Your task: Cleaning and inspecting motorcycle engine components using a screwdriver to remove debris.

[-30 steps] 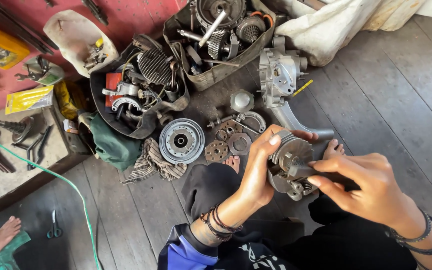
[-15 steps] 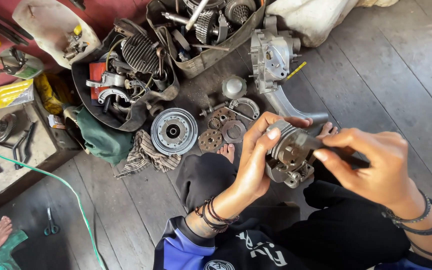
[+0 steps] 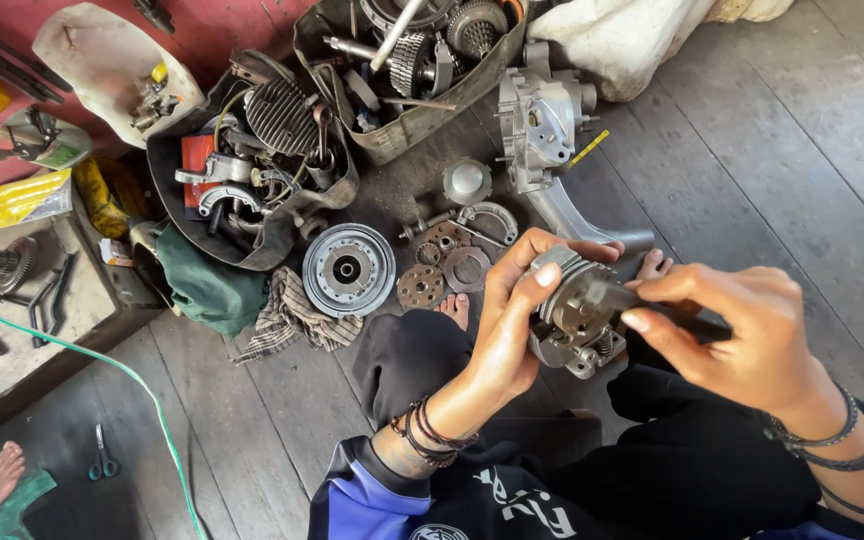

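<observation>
Gripping a round metal clutch assembly (image 3: 574,315) just right of the frame's centre, the left hand (image 3: 512,320) wraps its fingers over the top edge while the palm backs it from the left. The right hand (image 3: 742,335) pinches a dark tool (image 3: 687,322) whose tip meets the assembly's face; the exact tool type is too hidden to tell. Both hands are closed on what they hold, above the person's lap and bare toes (image 3: 654,265). Just above, on the wooden floor (image 3: 802,180), lie a pulley (image 3: 349,269), small discs (image 3: 422,287) and a ring (image 3: 469,268). 2 trays of greasy parts (image 3: 282,130) fill the upper left, and an engine casing (image 3: 542,120) sits at upper centre. A slip looks the likeliest trouble: the tool could skate off oily metal toward the left thumb, or the assembly, held in 1 hand without support, could drop onto the toes. Small springs at its lower edge could also fly off among the loose parts.
</observation>
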